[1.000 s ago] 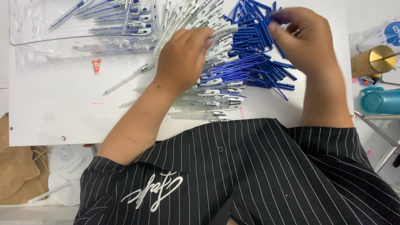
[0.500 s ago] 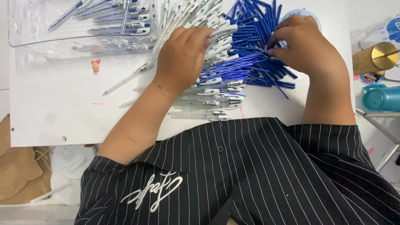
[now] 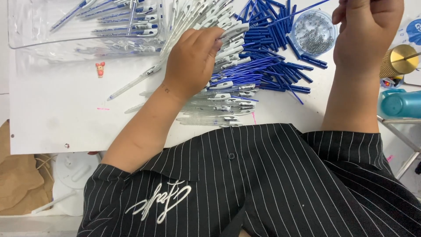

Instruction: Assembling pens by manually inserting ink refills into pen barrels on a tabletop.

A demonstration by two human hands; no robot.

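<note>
Left hand [image 3: 193, 61] down on the clear pen barrels [image 3: 219, 94], fingers curled around one near the heap's middle. Right hand [image 3: 367, 33] raised far right, fingers pinched on a thin blue refill [image 3: 302, 8] above the blue pile [image 3: 272, 66]. Best kept straight, slid in gently.

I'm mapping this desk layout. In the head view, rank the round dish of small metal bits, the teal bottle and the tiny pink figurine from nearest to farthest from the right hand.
1. Round dish, just left of the right hand.
2. Teal bottle, below at the right edge.
3. Pink figurine, far left.
</note>
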